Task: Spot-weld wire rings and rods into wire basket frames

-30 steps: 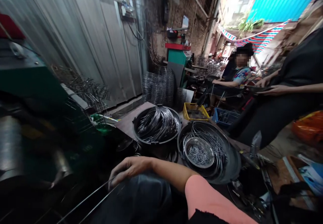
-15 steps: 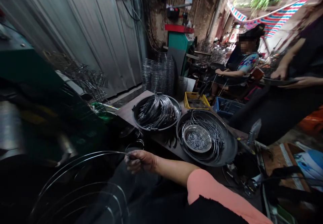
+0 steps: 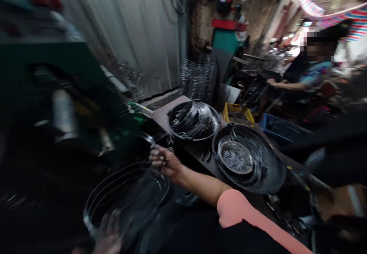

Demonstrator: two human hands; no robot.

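My right hand (image 3: 166, 161) is closed in the middle, its fingers curled beside a shiny curved metal band (image 3: 146, 137); what they grip is too blurred to make out. Below and to the left of it, several thin wire rings (image 3: 99, 185) lie over my dark lap. At the bottom, my left hand (image 3: 109, 233) is smeared but shows stretched fingers, close to the lower left edge of the rings. A black basin of wire hoops (image 3: 197, 118) stands on the table. Beside it, a larger basin (image 3: 275, 173) holds wire and a bowl of small metal pieces (image 3: 235, 159).
Green machinery (image 3: 65, 70) stands at the left, by a corrugated metal wall (image 3: 129, 28). Behind the table are stacked wire rings (image 3: 197, 78), a yellow crate (image 3: 229, 112) and a blue crate (image 3: 283, 130). A person (image 3: 312, 72) sits at the back right.
The view has swung left. My left hand has come into view at the bottom. My right hand no longer shows the long wires reaching out left from its fingers; the rings lie lower, beside it.
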